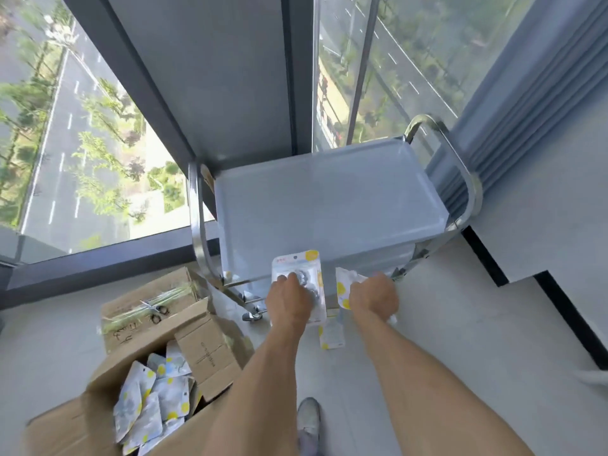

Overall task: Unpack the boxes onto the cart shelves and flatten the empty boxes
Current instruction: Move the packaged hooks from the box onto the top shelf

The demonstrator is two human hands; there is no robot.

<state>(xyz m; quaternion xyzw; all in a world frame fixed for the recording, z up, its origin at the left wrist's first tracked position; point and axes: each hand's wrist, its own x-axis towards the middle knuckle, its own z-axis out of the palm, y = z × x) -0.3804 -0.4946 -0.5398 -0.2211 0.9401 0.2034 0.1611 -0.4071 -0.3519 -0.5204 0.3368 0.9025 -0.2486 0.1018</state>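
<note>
— Hands?

— My left hand [289, 296] pinches a blister pack [301, 284], thumb on its clear front, held upright just at the near edge of the cart's top shelf [329, 199]. My right hand [373, 296] is curled round more packs [345, 284], white with yellow dots; one hangs below between my forearms.

— Boxes?

— Open box [204, 353] on the floor at lower left, flaps up, loose packs [154, 399] piled inside. A second box [148, 307] behind it, against the window frame, beside the cart's steel leg [200, 245].

— Shelf?

— Grey tray, steel handles either end.
</note>
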